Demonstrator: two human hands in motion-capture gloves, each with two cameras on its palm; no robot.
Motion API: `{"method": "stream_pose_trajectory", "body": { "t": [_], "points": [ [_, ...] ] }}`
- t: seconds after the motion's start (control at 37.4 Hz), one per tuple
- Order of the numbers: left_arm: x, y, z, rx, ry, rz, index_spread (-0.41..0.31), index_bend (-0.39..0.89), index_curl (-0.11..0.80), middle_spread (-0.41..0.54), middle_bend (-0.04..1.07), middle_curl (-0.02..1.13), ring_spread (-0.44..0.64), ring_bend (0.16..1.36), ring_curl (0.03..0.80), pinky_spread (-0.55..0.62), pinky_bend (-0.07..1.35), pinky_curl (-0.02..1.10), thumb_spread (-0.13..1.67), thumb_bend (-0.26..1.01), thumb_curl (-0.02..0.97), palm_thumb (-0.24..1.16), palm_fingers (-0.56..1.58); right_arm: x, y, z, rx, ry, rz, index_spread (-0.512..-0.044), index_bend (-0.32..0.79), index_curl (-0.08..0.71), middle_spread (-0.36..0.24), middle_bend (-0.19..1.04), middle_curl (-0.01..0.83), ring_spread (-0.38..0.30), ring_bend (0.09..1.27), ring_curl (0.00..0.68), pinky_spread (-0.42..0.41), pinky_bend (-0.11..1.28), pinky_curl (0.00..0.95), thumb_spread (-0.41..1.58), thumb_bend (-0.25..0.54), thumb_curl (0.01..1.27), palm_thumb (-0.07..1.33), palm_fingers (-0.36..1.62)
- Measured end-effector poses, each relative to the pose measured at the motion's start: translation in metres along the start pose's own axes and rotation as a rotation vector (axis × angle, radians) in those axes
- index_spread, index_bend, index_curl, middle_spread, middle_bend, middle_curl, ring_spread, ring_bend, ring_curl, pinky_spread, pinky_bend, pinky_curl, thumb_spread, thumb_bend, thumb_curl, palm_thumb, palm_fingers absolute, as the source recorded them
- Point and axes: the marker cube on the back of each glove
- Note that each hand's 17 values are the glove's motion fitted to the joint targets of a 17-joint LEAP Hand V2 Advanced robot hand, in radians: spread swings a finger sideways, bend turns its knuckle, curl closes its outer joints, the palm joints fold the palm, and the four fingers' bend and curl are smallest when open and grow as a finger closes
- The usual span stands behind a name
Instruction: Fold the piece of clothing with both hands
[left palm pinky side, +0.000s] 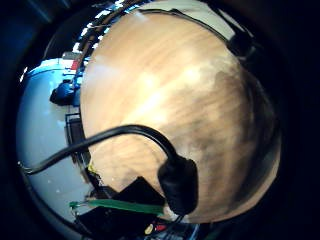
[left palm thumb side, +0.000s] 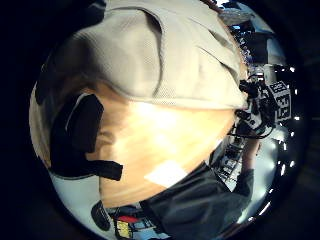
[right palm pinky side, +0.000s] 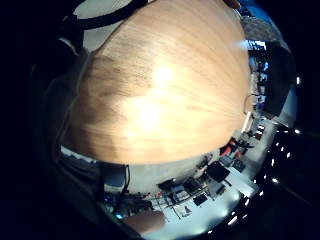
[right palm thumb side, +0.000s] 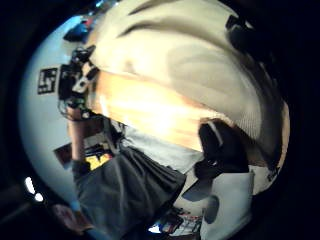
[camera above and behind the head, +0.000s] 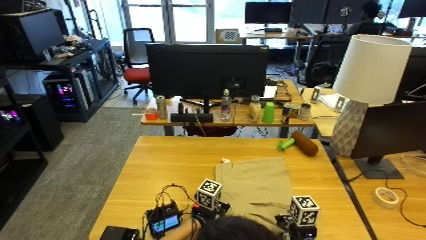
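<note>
On wooden table (camera above and behind the head: 166, 165), beige garment (camera above and behind the head: 256, 187), both hands at near edge

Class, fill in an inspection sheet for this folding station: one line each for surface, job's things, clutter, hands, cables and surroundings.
Surface: wooden table, bare wood on its left part.
Job's things: beige garment lying flat near the front edge.
Clutter: brown roll with a green piece at the far right corner; small screen device at the front.
Hands: left hand and right hand at the garment's near edge; grip cannot be judged.
Cables: nothing seen apart from the glove leads.
Surroundings: monitor, white lamp, desk with bottles.
</note>
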Motion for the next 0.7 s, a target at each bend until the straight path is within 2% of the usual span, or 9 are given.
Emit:
{"method": "stream_pose_trajectory", "body": {
  "t": [0.03,0.13,0.27,0.29,0.32,0.35,0.37,0.48,0.7],
  "points": [
    [-0.001,-0.001,0.000,0.010,-0.008,0.001,-0.113,0.16,0.300,0.022,0.16,0.22,0.09,0.59,0.312,0.13,0.43,0.35,1.23,0.05,0.240,0.46,0.31,0.000,0.000,-0.001,0.017,-0.006,-0.003,-0.304,0.11,0.227,-0.072,0.23,0.352,-0.076,0.46,0.349,0.035,0.41,0.343,1.05,0.095,0.30,0.79,0.63],
    [0.003,0.008,-0.008,0.075,-0.068,0.013,-0.133,0.18,0.318,-0.039,0.16,0.24,0.01,0.59,0.313,0.05,0.45,0.36,1.25,0.06,0.245,0.49,0.46,-0.007,0.009,-0.011,0.109,-0.024,-0.019,-0.308,0.12,0.232,-0.100,0.28,0.378,-0.113,0.47,0.357,-0.032,0.42,0.345,1.05,0.120,0.32,0.87,0.80],
    [0.003,0.002,-0.006,0.159,-0.182,0.053,-0.173,0.17,0.330,-0.120,0.15,0.25,-0.10,0.59,0.316,-0.10,0.50,0.37,1.27,0.08,0.257,0.57,0.69,0.002,-0.003,-0.004,0.169,-0.013,-0.031,-0.293,0.19,0.275,-0.122,0.28,0.394,-0.166,0.47,0.368,-0.165,0.45,0.360,1.05,0.168,0.35,1.00,1.12],
    [0.003,0.002,-0.006,0.156,-0.189,0.063,-0.164,0.16,0.328,-0.105,0.14,0.25,-0.08,0.57,0.310,-0.06,0.46,0.36,1.27,0.06,0.248,0.54,0.56,0.001,-0.003,-0.006,0.165,-0.007,-0.036,-0.300,0.13,0.265,-0.125,0.27,0.395,-0.160,0.46,0.371,-0.142,0.43,0.359,1.05,0.140,0.34,0.97,0.97],
    [0.003,0.002,-0.006,0.145,-0.189,0.074,-0.184,0.18,0.342,-0.134,0.16,0.27,-0.13,0.60,0.343,-0.14,0.51,0.39,1.28,0.08,0.257,0.58,0.73,0.000,-0.001,-0.008,0.155,-0.001,-0.040,-0.283,0.20,0.302,-0.128,0.29,0.411,-0.172,0.49,0.398,-0.190,0.46,0.387,1.05,0.171,0.35,1.03,1.18],
    [0.002,0.002,-0.007,0.129,-0.180,0.087,-0.183,0.17,0.336,-0.142,0.14,0.26,-0.14,0.59,0.327,-0.15,0.50,0.37,1.28,0.08,0.258,0.59,0.72,-0.002,0.002,-0.011,0.141,0.006,-0.042,-0.286,0.19,0.300,-0.129,0.28,0.409,-0.178,0.48,0.393,-0.195,0.45,0.383,1.05,0.166,0.36,1.03,1.15],
    [0.002,0.002,-0.008,0.108,-0.162,0.101,-0.195,0.17,0.341,-0.154,0.15,0.26,-0.16,0.60,0.333,-0.17,0.50,0.37,1.28,0.08,0.258,0.59,0.77,-0.003,0.003,-0.013,0.121,0.015,-0.043,-0.280,0.19,0.310,-0.130,0.30,0.416,-0.185,0.49,0.402,-0.210,0.45,0.385,1.05,0.172,0.36,1.05,1.22],
    [0.002,0.006,-0.017,0.024,-0.056,0.142,-0.219,0.20,0.361,-0.186,0.15,0.27,-0.22,0.59,0.340,-0.21,0.46,0.37,1.30,0.07,0.254,0.60,0.83,0.003,0.002,-0.015,0.029,0.054,-0.055,-0.270,0.17,0.331,-0.135,0.30,0.431,-0.203,0.53,0.427,-0.246,0.46,0.401,1.05,0.162,0.36,1.06,1.28],
    [0.013,0.041,-0.056,-0.068,0.050,0.189,-0.243,0.20,0.395,-0.224,0.15,0.29,-0.28,0.53,0.345,-0.24,0.36,0.36,1.33,0.05,0.243,0.60,0.91,-0.005,0.017,-0.051,-0.032,0.066,-0.073,-0.264,0.17,0.356,-0.156,0.33,0.456,-0.226,0.58,0.450,-0.276,0.49,0.418,1.06,0.136,0.35,1.09,1.30]
  ]
}}
